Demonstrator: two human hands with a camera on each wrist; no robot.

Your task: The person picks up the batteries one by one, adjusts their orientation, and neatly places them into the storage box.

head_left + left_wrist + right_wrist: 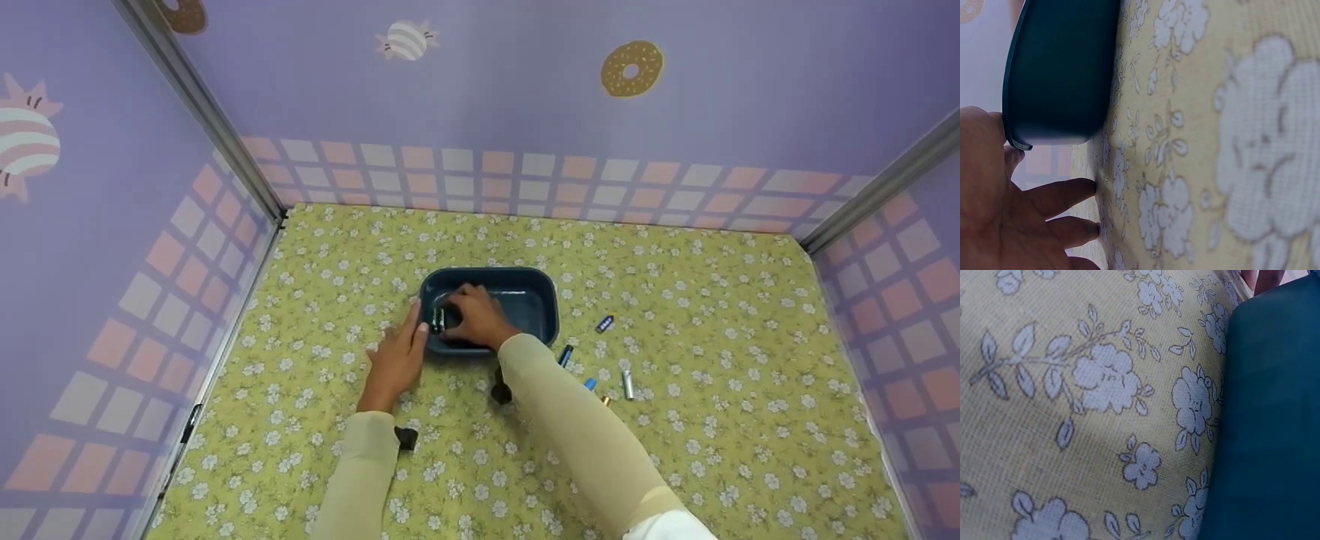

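Note:
A dark teal rectangular basin sits on the flowered cloth in the head view. At its left end lie small dark cylinders with shiny bands, which look like batteries. My right hand reaches inside, its thumb and fingers curled round a dark battery beside them, mostly hidden. My left hand is at the basin's left rim, with thumb and index finger touching it. In the left wrist view, the other fingers are spread, their tips down on the cloth. The right wrist view shows the basin's outer wall but not the hand's grasp.
Right of the basin lie a purple battery, a silver cylinder, a dark blue cylinder, and light blue and gold pieces partly behind the right sleeve. Purple walls enclose the cloth-covered surface.

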